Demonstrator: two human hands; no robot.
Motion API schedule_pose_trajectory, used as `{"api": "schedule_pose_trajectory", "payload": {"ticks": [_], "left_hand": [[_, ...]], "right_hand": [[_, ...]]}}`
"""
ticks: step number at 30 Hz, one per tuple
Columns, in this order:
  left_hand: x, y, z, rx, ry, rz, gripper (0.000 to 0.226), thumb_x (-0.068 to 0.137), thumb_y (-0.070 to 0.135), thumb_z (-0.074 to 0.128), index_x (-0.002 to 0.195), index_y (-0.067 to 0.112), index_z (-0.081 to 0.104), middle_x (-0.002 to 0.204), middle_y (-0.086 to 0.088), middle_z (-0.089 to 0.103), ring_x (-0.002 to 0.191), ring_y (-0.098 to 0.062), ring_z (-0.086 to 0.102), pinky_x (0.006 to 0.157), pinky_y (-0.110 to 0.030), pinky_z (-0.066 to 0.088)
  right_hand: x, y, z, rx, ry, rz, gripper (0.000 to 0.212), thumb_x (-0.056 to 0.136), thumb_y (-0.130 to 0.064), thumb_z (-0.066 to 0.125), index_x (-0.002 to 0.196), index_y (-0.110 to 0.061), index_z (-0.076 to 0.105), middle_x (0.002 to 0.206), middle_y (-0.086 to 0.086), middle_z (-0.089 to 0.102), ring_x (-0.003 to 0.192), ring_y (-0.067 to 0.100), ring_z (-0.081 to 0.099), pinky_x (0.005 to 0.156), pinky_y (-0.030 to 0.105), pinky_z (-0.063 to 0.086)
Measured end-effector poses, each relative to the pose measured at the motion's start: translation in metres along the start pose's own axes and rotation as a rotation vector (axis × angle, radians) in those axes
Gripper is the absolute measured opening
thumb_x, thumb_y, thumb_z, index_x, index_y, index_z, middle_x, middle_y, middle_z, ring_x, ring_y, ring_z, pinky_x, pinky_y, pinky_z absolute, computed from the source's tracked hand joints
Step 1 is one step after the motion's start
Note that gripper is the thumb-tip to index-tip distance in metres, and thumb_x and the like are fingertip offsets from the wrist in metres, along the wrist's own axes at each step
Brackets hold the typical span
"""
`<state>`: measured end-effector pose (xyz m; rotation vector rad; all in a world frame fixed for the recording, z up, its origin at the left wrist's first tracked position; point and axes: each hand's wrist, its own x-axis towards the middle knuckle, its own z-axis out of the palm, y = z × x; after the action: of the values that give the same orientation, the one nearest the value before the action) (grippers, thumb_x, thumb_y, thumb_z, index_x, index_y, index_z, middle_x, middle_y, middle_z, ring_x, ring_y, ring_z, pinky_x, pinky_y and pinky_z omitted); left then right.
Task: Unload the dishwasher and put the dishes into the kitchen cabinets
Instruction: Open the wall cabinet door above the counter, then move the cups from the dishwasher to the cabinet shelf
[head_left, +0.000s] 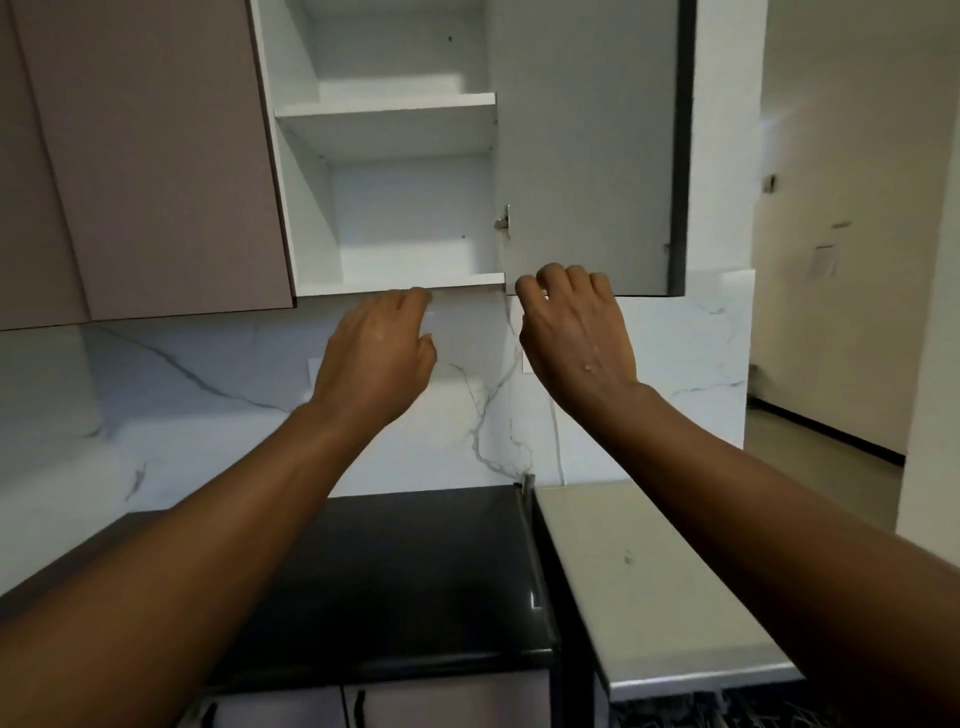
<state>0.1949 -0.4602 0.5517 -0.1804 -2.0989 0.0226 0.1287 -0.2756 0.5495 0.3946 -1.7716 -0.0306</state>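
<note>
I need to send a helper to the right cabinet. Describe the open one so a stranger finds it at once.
Look at the row of wall cabinets above the black countertop. The open cabinet is just above the left hand, its door swung out by the right hand. Unlike the closed taupe cabinets beside it, it shows bare white shelves.

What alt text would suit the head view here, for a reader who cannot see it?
Both bare hands reach up to an open wall cabinet with bare white shelves: the right hand curls over the bottom edge of its open door, the left hand sits just under the bottom shelf. Below lies a black countertop.
</note>
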Motion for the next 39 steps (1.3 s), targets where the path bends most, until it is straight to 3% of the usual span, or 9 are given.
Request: {"api": "schedule_pose_trajectory", "payload": {"ticks": [4,10,14,18,23,27,36,39], "left_hand": [[-0.017,0.060,-0.024,0.023,-0.085,0.030,0.040,0.094,0.021,0.053,0.132,0.011,0.051,0.127,-0.011,0.058,0.109,-0.028,0.057,0.089,-0.038,0.046],[-0.040,0.126,-0.053,0.023,-0.121,0.020,0.034,0.095,0.024,0.051,0.127,0.013,0.055,0.122,-0.008,0.060,0.104,-0.026,0.057,0.084,-0.035,0.045],[-0.079,0.162,-0.057,0.062,-0.277,0.062,0.037,0.092,0.025,0.053,0.126,0.011,0.052,0.120,-0.012,0.059,0.103,-0.032,0.056,0.080,-0.041,0.045],[-0.131,0.193,-0.058,0.012,-0.392,0.014,0.037,0.092,0.026,0.053,0.126,0.012,0.051,0.122,-0.012,0.056,0.105,-0.033,0.054,0.080,-0.041,0.044],[-0.210,0.232,-0.051,-0.062,-0.537,0.031,0.035,0.092,0.025,0.055,0.122,0.009,0.054,0.118,-0.013,0.057,0.104,-0.032,0.054,0.075,-0.037,0.042],[-0.267,0.260,-0.044,-0.090,-0.684,-0.059,0.032,0.091,0.026,0.054,0.118,0.009,0.054,0.116,-0.011,0.057,0.104,-0.030,0.054,0.075,-0.035,0.042],[-0.320,0.316,-0.022,-0.114,-0.843,-0.142,0.033,0.093,0.026,0.052,0.122,0.009,0.052,0.124,-0.011,0.055,0.111,-0.030,0.052,0.086,-0.040,0.046],[-0.327,0.334,0.001,-0.117,-0.847,-0.172,0.033,0.094,0.026,0.052,0.122,0.008,0.052,0.122,-0.012,0.055,0.108,-0.029,0.053,0.083,-0.039,0.045]], "right_hand": [[-0.024,0.038,-0.035,0.039,-0.008,0.004,0.025,0.073,0.003,0.064,0.094,-0.007,0.058,0.083,0.010,0.058,0.070,0.025,0.044,0.066,0.035,0.036],[-0.069,0.068,-0.076,0.162,0.003,0.063,0.018,0.070,0.005,0.062,0.084,-0.007,0.059,0.071,0.009,0.056,0.060,0.022,0.031,0.060,0.031,0.028],[-0.132,0.081,-0.097,0.175,-0.185,0.040,0.014,0.072,0.004,0.060,0.080,-0.008,0.058,0.065,0.009,0.056,0.055,0.027,0.043,0.060,0.031,0.028],[-0.206,0.102,-0.121,0.201,-0.421,0.017,0.013,0.082,-0.006,0.056,0.095,-0.008,0.060,0.082,0.011,0.062,0.072,0.032,0.056,0.069,0.037,0.037],[-0.300,0.121,-0.155,0.272,-0.576,0.044,0.018,0.089,-0.015,0.054,0.105,-0.008,0.060,0.093,0.013,0.065,0.084,0.035,0.060,0.077,0.040,0.042],[-0.369,0.140,-0.175,0.294,-0.741,0.025,0.019,0.089,-0.018,0.056,0.105,-0.009,0.058,0.092,0.013,0.064,0.083,0.036,0.059,0.076,0.040,0.041],[-0.464,0.187,-0.184,0.320,-0.934,0.125,0.024,0.090,-0.018,0.055,0.111,-0.009,0.059,0.089,0.013,0.065,0.078,0.035,0.061,0.078,0.039,0.042],[-0.488,0.208,-0.165,0.335,-0.962,0.155,0.017,0.088,-0.019,0.058,0.102,-0.009,0.060,0.086,0.013,0.065,0.076,0.036,0.061,0.077,0.040,0.045]]}}
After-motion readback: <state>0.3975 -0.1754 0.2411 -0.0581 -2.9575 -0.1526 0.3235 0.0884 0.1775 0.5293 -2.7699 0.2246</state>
